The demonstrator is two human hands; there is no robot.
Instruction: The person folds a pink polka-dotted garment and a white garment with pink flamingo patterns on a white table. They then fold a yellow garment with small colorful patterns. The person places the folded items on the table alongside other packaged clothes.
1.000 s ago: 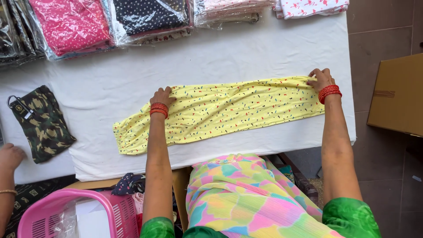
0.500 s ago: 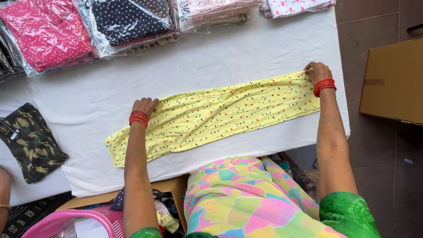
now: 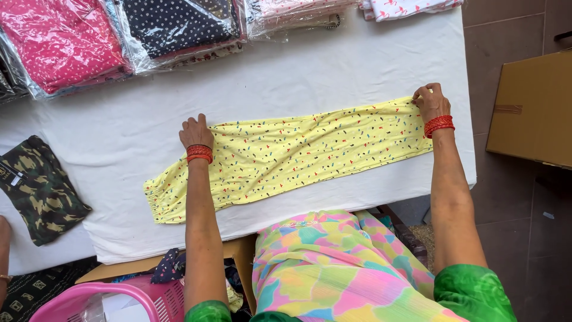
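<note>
Both hands press flat on the yellow printed garment, left hand mid-edge, right hand pinching the far corner; soft, light, limp cloth, best gripped at edges.

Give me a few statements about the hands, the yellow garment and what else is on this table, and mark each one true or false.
1. The left hand rests on the long yellow speckled cloth garment. True.
2. The right hand holds the brown cardboard box. False: it is at the garment's far right end; the box sits on the floor.
3. Both wrists wear red bangles. True.
4. The camouflage-print folded cloth lies on top of the yellow garment. False: it lies apart, at the table's left.
5. The pink plastic basket stands on the white-covered table. False: it sits below the table's near edge.
</note>
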